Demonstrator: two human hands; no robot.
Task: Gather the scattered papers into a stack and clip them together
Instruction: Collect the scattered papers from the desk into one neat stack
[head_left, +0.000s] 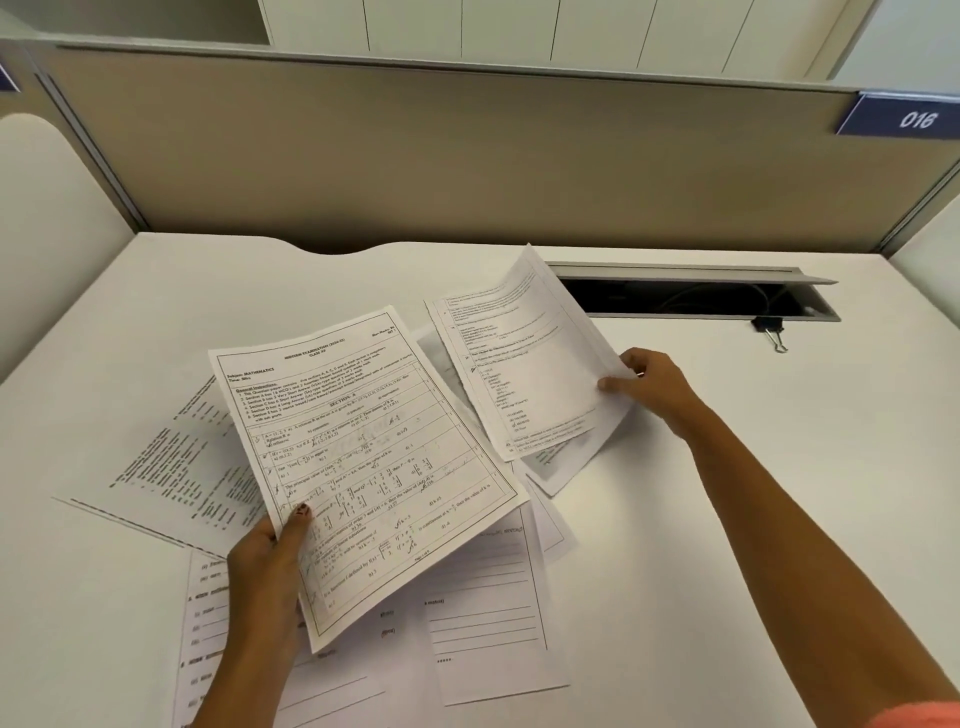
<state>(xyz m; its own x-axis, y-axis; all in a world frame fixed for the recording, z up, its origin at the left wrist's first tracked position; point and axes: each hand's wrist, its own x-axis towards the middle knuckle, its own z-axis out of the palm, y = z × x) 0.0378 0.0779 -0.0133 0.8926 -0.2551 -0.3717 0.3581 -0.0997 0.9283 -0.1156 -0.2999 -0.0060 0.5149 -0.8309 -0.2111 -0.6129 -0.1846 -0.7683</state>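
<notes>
The left hand (270, 553) pinches a mathematics sheet (363, 457) at its lower left edge. The thumb lies on the printed face and the fingers are hidden under the paper. The sheet is lifted and tilted above the surface (727, 519), and its heading and boxed questions can partly be read.

The right hand (652, 384) grips a printed sheet (530, 374) by its right edge, thumb on top, with the other fingers mostly behind the page. That sheet's far corner curls upward. Its text is too small and blurred to make out, and whether a second page is held behind it cannot be told.

More loose papers (488, 613) lie flat on the surface under and between the two held sheets, overlapping at different angles. One spreads to the left with dense columns of print. Others, with ruled answer lines, run toward the bottom edge, where they are partly cut off. Much of each is covered by the lifted sheets and the left forearm, so their number is unclear.

A black binder clip (769, 330) sits on the surface well apart from the papers, to the right hand's far side, just at the near rim of an open cable slot (696, 296) whose inside is dark. Behind stands a beige partition (467, 156) bearing a blue number plate (917, 120) reading 016, cut off at the right edge
</notes>
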